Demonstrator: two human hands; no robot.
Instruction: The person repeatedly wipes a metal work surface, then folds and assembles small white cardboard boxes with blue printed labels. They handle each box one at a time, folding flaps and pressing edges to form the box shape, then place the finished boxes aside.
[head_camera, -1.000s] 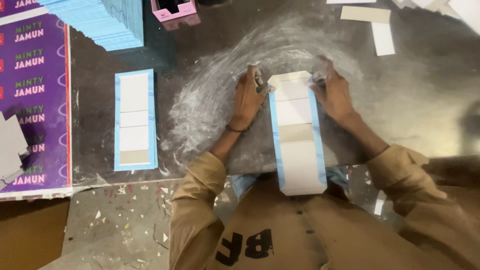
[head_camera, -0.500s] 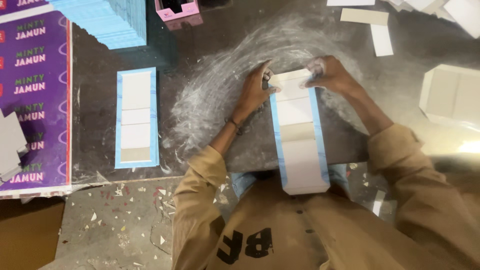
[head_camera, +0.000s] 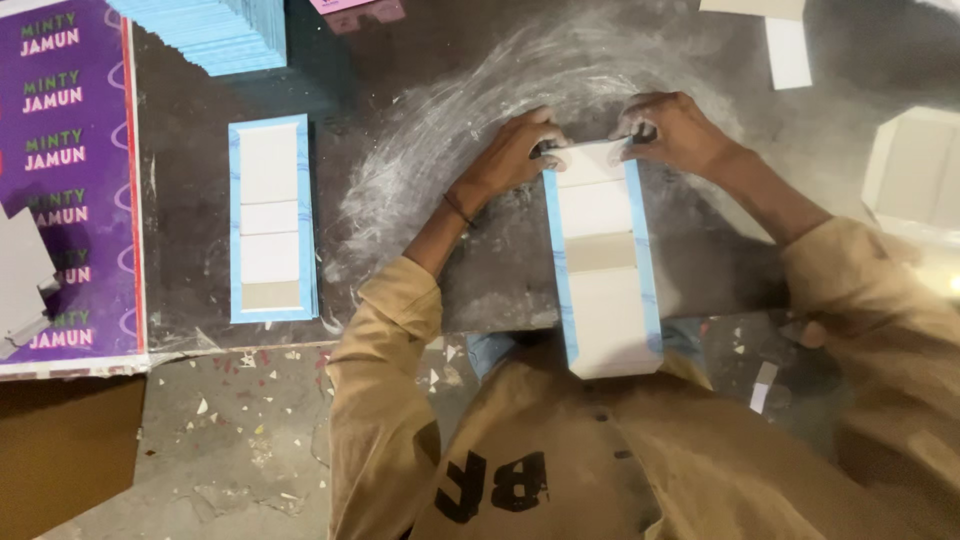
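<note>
A long blue-edged paper sheet with white and grey card panels (head_camera: 605, 270) lies on the dark worktable (head_camera: 480, 270), its near end hanging over the table's front edge. My left hand (head_camera: 515, 150) presses the far left corner of the sheet. My right hand (head_camera: 670, 130) pinches the far right corner, fingers curled over the top edge. Both forearms wear tan sleeves.
A second blue-edged sheet with card panels (head_camera: 270, 220) lies to the left. A stack of blue sheets (head_camera: 215, 35) sits at the far left corner. Purple printed sheets (head_camera: 65, 180) cover the left side. White card pieces (head_camera: 785, 45) and a grey card (head_camera: 915, 165) lie right.
Both hands have stayed at the far end of the sheet, fingers shifting onto its top corners. The camera view has shifted slightly.
</note>
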